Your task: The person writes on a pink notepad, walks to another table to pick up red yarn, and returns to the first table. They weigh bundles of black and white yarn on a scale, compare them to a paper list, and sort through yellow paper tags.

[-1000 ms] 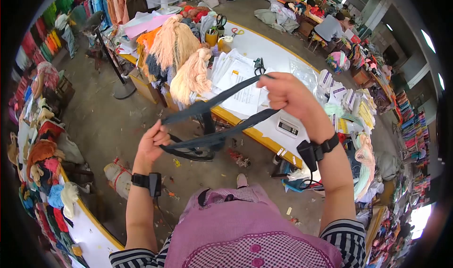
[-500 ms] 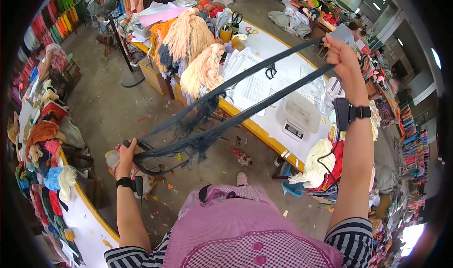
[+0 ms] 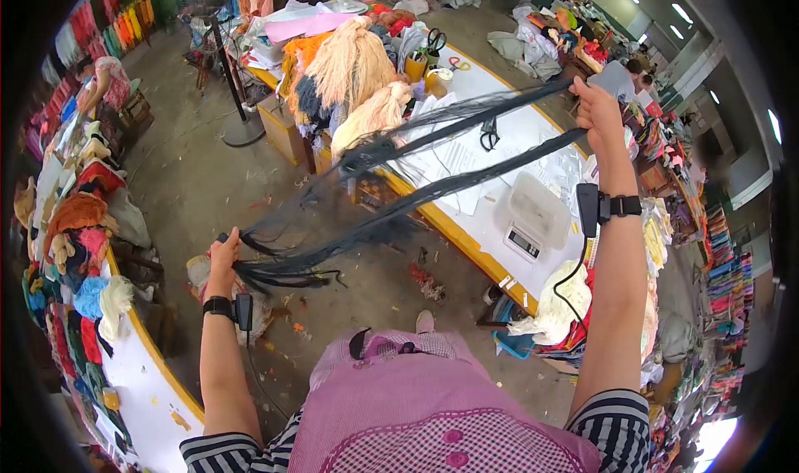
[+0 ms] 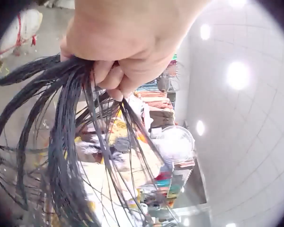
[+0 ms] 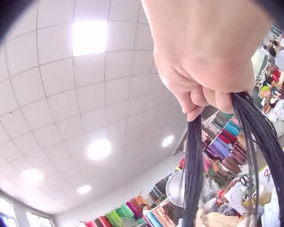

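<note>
A dark blue-black skein of yarn [image 3: 449, 188] is stretched between the two hands in the head view, its strands spread and loose in the middle. The left hand [image 3: 223, 261] grips one end, lower and at the left. At the upper right the right hand [image 3: 598, 115] grips the other end, with two bands running from it. In the left wrist view, several dark strands [image 4: 61, 142] hang from the curled fingers of the left hand [image 4: 128, 42]. Two bundles of yarn [image 5: 193, 165] come out of the right hand's [image 5: 208, 61] closed fist.
A white table with a yellow edge [image 3: 454, 233] carries a scale [image 3: 524, 241], a plastic tray [image 3: 539, 206], papers [image 3: 454, 169], black scissors [image 3: 489, 135] and peach yarn [image 3: 354, 61]. A stand [image 3: 241, 130] is on the floor beyond. Another table [image 3: 154, 373] is at the lower left.
The hands moved far apart, left hand down-left and right hand up-right, drawing the skein out. Over the last half second they stayed about level while the strands fanned out and blurred in the middle.
</note>
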The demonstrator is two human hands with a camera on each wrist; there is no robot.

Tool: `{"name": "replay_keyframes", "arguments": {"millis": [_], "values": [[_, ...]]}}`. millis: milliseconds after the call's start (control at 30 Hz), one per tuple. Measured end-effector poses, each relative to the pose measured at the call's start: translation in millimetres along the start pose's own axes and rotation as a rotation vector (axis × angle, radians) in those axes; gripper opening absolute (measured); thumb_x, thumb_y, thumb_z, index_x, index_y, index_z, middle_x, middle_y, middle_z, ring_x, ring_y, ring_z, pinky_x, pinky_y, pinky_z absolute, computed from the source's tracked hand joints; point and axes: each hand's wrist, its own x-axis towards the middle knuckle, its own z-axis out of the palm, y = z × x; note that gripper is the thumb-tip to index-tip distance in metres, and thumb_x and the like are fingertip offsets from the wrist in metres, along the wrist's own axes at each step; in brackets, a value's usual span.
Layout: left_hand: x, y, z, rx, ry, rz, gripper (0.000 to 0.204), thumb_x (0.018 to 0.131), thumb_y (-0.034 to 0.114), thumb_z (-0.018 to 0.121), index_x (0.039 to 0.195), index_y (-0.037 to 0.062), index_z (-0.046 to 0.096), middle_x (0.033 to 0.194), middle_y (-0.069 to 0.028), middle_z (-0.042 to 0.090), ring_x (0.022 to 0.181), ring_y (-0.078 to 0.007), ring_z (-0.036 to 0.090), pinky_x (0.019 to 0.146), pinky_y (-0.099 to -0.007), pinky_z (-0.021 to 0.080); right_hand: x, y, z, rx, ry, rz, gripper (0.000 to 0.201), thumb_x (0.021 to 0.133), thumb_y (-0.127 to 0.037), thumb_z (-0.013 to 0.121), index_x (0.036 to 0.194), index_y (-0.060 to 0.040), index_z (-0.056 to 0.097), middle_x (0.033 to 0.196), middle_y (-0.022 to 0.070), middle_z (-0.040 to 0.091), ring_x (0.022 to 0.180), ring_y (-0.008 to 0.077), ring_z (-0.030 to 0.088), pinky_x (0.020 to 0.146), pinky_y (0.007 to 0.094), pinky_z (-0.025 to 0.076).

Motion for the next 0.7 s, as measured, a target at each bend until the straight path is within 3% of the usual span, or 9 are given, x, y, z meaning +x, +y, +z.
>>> {"name": "replay_keyframes", "arguments": {"millis": [100,167,233,300,400,467,533,667,700], "values": [[-3,13,11,-0.23,-0.107,-0.093,0.034,0.094,0.039,0.063,0.077,0.0103,0.055,0.055,0.0089,0.035,0.045,-0.0046,0.027,0.047,-0.0243,0.027,0,8,9,0.08,-0.039,-0.021,0.022,0.091,-0.026,0.068,0.09,-0.0052,0.061,0.056,-0.0111,0.028,0.044,0.0014,0.021,0.041,0.0227,0.015],[-19,40,31,-0.87,-0.744,-0.233,0.044,0.096,0.048,0.054,0.093,0.0043,0.059,0.068,-0.0005,0.055,0.05,-0.0099,0.041,0.056,-0.027,0.04,-12,15,35,0.125,-0.231,0.007,0.023,0.091,-0.026,0.067,0.092,-0.0048,0.061,0.057,-0.0101,0.03,0.046,0.002,0.025,0.042,0.0228,0.019],[-97,113,92,-0.786,-0.565,-0.078,0.067,0.098,0.057,0.041,0.125,-0.003,0.053,0.108,-0.0137,0.065,0.079,-0.0167,0.06,0.072,-0.0307,0.047,-47,25,81,0.018,-0.407,-0.054,0.025,0.092,-0.03,0.065,0.095,-0.0046,0.061,0.064,-0.0065,0.04,0.051,0.0044,0.037,0.047,0.0217,0.032],[-128,145,123,-0.882,-0.879,-0.082,0.085,0.096,0.067,0.028,0.141,-0.005,0.04,0.146,-0.022,0.041,0.124,-0.0247,0.05,0.102,-0.0372,0.039,-84,44,127,0.029,-0.572,-0.057,0.021,0.097,-0.028,0.057,0.094,-0.0075,0.056,0.073,0.001,0.059,0.063,0.0107,0.054,0.063,0.0269,0.048],[-150,165,157,-0.871,-1.104,0.019,0.088,0.096,0.068,0.023,0.146,-0.0036,0.033,0.153,-0.0125,0.034,0.138,-0.0213,0.035,0.108,-0.0398,0.032,-128,78,179,0.119,-0.757,0.019,0.032,0.102,-0.036,0.046,0.101,-0.0054,0.055,0.105,0.0128,0.068,0.099,0.0201,0.066,0.092,0.0354,0.05],[-158,168,180,-0.691,-1.053,0.119,0.089,0.096,0.068,0.017,0.147,-0.0035,0.031,0.152,-0.0086,0.037,0.138,-0.0198,0.035,0.11,-0.0346,0.027,-149,95,204,0.175,-0.788,-0.052,0.046,0.105,-0.044,0.035,0.112,-0.0028,0.054,0.104,0.0089,0.065,0.096,0.0158,0.062,0.089,0.0312,0.046],[-164,171,189,-0.03,-0.836,0.482,0.085,0.097,0.068,0.015,0.146,0.0019,0.036,0.144,-0.0086,0.044,0.125,-0.0173,0.045,0.101,-0.0303,0.038,-164,107,226,0.385,-0.834,0.242,0.06,0.103,-0.054,0.023,0.11,-0.0035,0.054,0.099,0.0052,0.062,0.083,0.0139,0.06,0.08,0.0292,0.048],[-153,187,177,0.245,-1.045,0.39,0.076,0.099,0.063,0.026,0.118,-0.0013,0.061,0.108,-0.0097,0.066,0.093,-0.0159,0.058,0.085,-0.0285,0.045,-168,86,210,0.3,-0.998,0.355,0.073,0.1,-0.063,0.015,0.095,-0.0044,0.058,0.083,0.0044,0.057,0.071,0.0129,0.056,0.072,0.0275,0.049],[-128,175,166,0.469,-0.897,0.349,0.07,0.098,0.061,0.036,0.105,-0.0021,0.068,0.099,-0.0121,0.069,0.089,-0.0161,0.06,0.077,-0.0269,0.048,-156,89,201,0.089,-1.009,0.303,0.08,0.098,-0.066,0.012,0.097,-0.0033,0.061,0.075,0.0037,0.057,0.064,0.0133,0.055,0.064,0.0273,0.048]]}}
